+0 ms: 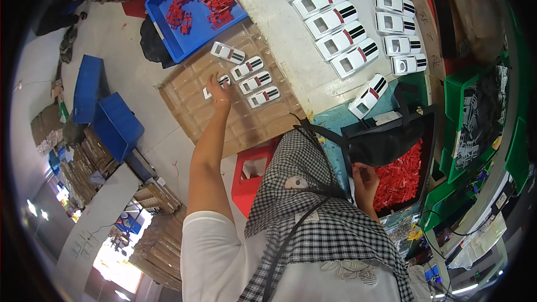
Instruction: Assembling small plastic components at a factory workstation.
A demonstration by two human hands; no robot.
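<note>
At the left, my left hand (218, 93) reaches out over a brown cardboard sheet (184, 109), its fingers closed round a white toy car body (224, 80) with black stripes. Just beyond and right of it on the cardboard lie more white toy car bodies (255, 81), spaced apart. My right hand (365, 183) is low at the right, beside a black box of small red plastic parts (398, 182). Its fingers are curled near the edge of a black bag (377, 145); what they hold, if anything, is hidden.
A blue bin of red parts (193, 5) stands beyond the cardboard. White car bodies (341, 39) stand in rows on the pale tabletop, with one lone car body (368, 96) nearer me. Green bins (456, 100) are at the right; a red stool (246, 176) stands below the cardboard.
</note>
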